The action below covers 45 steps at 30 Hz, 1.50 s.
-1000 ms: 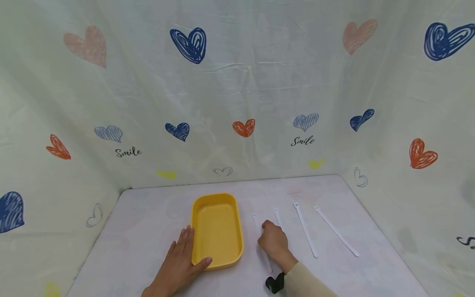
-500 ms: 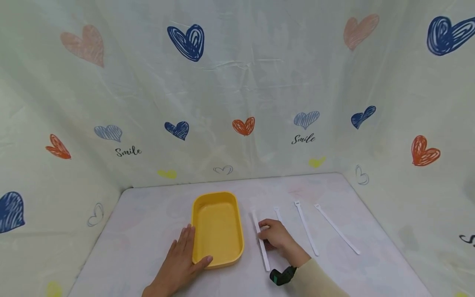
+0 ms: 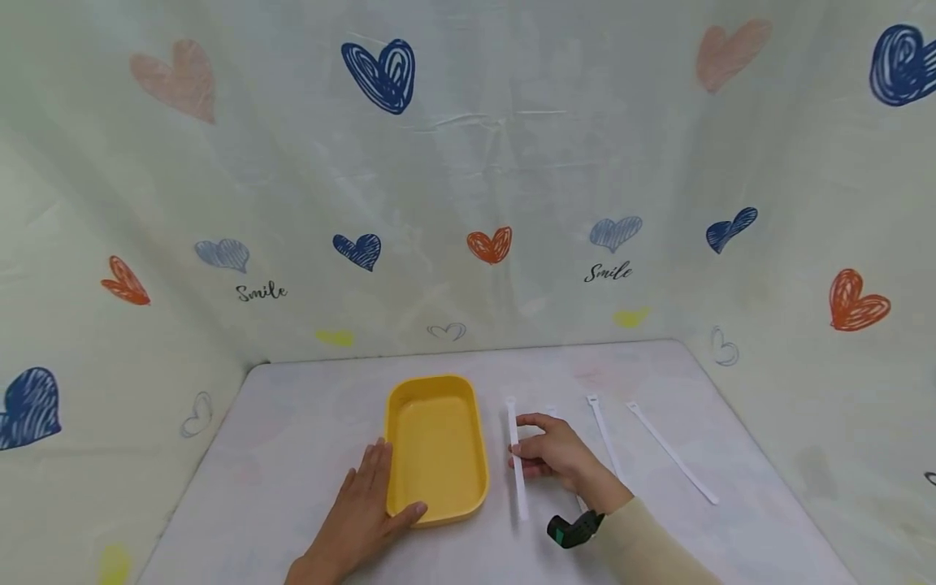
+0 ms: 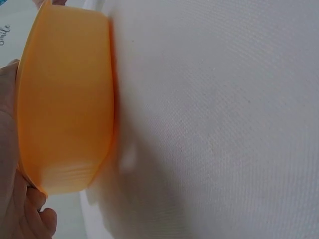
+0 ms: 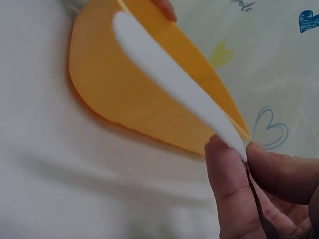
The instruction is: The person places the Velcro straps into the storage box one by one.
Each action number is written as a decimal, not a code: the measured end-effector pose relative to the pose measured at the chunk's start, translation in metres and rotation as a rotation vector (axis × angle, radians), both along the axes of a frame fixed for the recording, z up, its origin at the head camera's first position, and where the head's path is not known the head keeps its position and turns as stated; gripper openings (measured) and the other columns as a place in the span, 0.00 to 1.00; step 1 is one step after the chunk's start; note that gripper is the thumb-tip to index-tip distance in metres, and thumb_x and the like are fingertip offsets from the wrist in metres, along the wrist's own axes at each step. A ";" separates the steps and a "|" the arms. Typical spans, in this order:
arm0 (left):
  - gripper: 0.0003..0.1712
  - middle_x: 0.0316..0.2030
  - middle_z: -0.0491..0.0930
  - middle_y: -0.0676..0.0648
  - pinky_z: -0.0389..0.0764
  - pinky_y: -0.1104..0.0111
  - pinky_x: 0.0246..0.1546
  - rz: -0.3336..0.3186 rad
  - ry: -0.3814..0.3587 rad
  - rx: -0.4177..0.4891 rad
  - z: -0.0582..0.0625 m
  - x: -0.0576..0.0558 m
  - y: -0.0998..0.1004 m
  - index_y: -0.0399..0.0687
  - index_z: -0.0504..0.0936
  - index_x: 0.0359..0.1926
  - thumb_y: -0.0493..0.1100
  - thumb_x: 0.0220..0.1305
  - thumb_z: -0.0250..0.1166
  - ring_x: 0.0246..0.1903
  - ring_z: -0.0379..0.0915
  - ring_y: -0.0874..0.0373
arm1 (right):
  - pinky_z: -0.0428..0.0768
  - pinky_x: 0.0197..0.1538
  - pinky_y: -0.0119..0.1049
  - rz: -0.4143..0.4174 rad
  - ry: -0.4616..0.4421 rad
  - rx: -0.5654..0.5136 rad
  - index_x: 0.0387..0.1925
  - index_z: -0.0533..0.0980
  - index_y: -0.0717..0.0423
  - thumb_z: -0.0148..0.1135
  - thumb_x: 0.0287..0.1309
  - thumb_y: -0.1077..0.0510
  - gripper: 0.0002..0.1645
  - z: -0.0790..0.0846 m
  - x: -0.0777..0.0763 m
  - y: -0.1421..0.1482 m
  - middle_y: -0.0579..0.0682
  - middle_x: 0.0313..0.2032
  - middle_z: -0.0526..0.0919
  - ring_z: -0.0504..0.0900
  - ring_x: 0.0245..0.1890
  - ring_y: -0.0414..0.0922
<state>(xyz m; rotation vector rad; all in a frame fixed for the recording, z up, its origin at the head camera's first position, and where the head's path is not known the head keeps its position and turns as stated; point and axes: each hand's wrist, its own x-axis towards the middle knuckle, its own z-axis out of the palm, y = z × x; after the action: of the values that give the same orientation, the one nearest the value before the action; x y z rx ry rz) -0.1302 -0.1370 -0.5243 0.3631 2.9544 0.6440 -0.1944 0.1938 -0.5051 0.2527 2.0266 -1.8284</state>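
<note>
My right hand point(image 3: 561, 457) pinches a white cable strap point(image 3: 518, 491) between thumb and fingers. In the right wrist view, the strap point(image 5: 172, 84) slants up from the fingertips in front of the tray's orange-yellow side wall point(image 5: 119, 89). A yellow rectangular tray point(image 3: 436, 455) with rounded corners stands left of the strap. Along its left rim rest the straight fingers of my left hand point(image 3: 354, 513), while the thumb touches the front rim. The left wrist view shows the tray's outer wall point(image 4: 65, 99) close beside the left hand point(image 4: 12, 164).
Two more white straps lie to the right, an upright one point(image 3: 603, 431) and a slanted one point(image 3: 674, 453). Another strap point(image 3: 581, 504) is mostly hidden beneath the right hand. A white curtain with printed hearts point(image 3: 490, 245) rises behind the table point(image 3: 307, 406).
The right hand has lifted the leftmost strap off the table and turned, now holding it beside the tray. The left hand stays against the tray. The view has shifted slightly.
</note>
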 end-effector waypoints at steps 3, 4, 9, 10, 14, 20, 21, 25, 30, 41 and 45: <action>0.66 0.83 0.48 0.31 0.55 0.34 0.77 0.002 -0.007 0.001 0.000 0.000 0.000 0.28 0.49 0.82 0.76 0.68 0.61 0.82 0.44 0.35 | 0.90 0.36 0.39 0.034 -0.001 -0.020 0.75 0.68 0.55 0.72 0.63 0.66 0.40 0.010 -0.004 -0.002 0.64 0.45 0.89 0.93 0.38 0.56; 0.66 0.83 0.48 0.31 0.55 0.34 0.77 0.002 -0.010 0.002 0.000 0.000 0.000 0.28 0.49 0.82 0.76 0.68 0.61 0.82 0.44 0.35 | 0.91 0.36 0.40 0.043 -0.001 -0.029 0.76 0.67 0.55 0.72 0.63 0.66 0.42 0.013 -0.006 -0.003 0.65 0.46 0.88 0.93 0.39 0.57; 0.67 0.83 0.47 0.32 0.54 0.35 0.78 0.005 -0.032 0.018 0.002 -0.001 0.002 0.29 0.48 0.82 0.76 0.67 0.61 0.82 0.44 0.35 | 0.91 0.38 0.40 0.065 0.016 0.012 0.77 0.67 0.50 0.73 0.64 0.64 0.43 0.025 -0.014 -0.016 0.59 0.45 0.88 0.93 0.36 0.54; 0.67 0.83 0.47 0.32 0.54 0.35 0.78 0.010 -0.037 0.022 0.002 -0.002 0.002 0.30 0.48 0.82 0.77 0.67 0.61 0.82 0.44 0.35 | 0.91 0.38 0.39 0.065 0.026 0.031 0.77 0.68 0.49 0.73 0.64 0.64 0.42 0.028 -0.016 -0.019 0.57 0.44 0.88 0.92 0.34 0.52; 0.69 0.83 0.47 0.33 0.54 0.35 0.77 0.013 -0.044 0.024 0.002 -0.004 0.005 0.32 0.48 0.83 0.79 0.65 0.61 0.82 0.45 0.36 | 0.91 0.38 0.39 0.085 0.077 0.074 0.77 0.68 0.48 0.73 0.64 0.63 0.42 0.037 -0.022 -0.034 0.57 0.42 0.89 0.89 0.30 0.46; 0.69 0.84 0.47 0.35 0.54 0.36 0.78 0.012 -0.053 0.035 0.000 -0.007 0.007 0.33 0.48 0.83 0.80 0.64 0.61 0.83 0.44 0.38 | 0.91 0.37 0.40 0.181 0.075 -0.042 0.81 0.61 0.49 0.70 0.64 0.69 0.48 0.041 -0.032 -0.054 0.66 0.48 0.87 0.92 0.34 0.49; 0.69 0.84 0.47 0.35 0.54 0.36 0.78 0.011 -0.055 0.039 0.000 -0.007 0.007 0.33 0.48 0.83 0.80 0.64 0.61 0.83 0.44 0.39 | 0.91 0.37 0.40 0.193 0.066 -0.053 0.81 0.60 0.50 0.70 0.64 0.70 0.49 0.040 -0.033 -0.058 0.67 0.49 0.86 0.93 0.35 0.49; 0.69 0.84 0.47 0.35 0.54 0.36 0.78 0.003 -0.053 0.044 0.000 -0.008 0.008 0.33 0.49 0.83 0.79 0.64 0.61 0.83 0.44 0.38 | 0.91 0.36 0.40 0.218 0.045 -0.066 0.81 0.60 0.51 0.71 0.63 0.71 0.50 0.037 -0.040 -0.072 0.66 0.50 0.85 0.93 0.35 0.49; 0.70 0.84 0.47 0.36 0.55 0.36 0.78 -0.002 -0.060 0.050 0.002 -0.007 0.007 0.34 0.49 0.83 0.81 0.62 0.61 0.83 0.44 0.38 | 0.91 0.35 0.41 0.225 0.034 -0.065 0.81 0.60 0.51 0.70 0.62 0.71 0.50 0.034 -0.047 -0.086 0.61 0.44 0.86 0.92 0.31 0.47; 0.77 0.84 0.47 0.35 0.56 0.35 0.77 0.024 -0.068 0.054 0.006 -0.004 -0.002 0.32 0.47 0.83 0.81 0.55 0.67 0.83 0.45 0.38 | 0.91 0.35 0.45 0.256 0.024 -0.020 0.80 0.62 0.51 0.69 0.62 0.72 0.49 0.024 -0.059 -0.120 0.59 0.30 0.86 0.90 0.25 0.47; 0.77 0.83 0.48 0.34 0.56 0.35 0.77 0.039 -0.058 0.052 0.005 -0.003 -0.004 0.31 0.47 0.83 0.81 0.54 0.69 0.82 0.46 0.38 | 0.91 0.33 0.45 0.259 0.025 0.005 0.79 0.63 0.52 0.69 0.62 0.72 0.48 0.020 -0.057 -0.134 0.59 0.32 0.86 0.90 0.24 0.47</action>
<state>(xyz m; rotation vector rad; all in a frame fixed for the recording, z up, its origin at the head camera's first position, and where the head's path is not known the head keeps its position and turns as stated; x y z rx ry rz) -0.1329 -0.1415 -0.5197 0.2862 2.9009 0.7248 -0.2510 0.0594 -0.4854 -0.0313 1.9769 -1.6737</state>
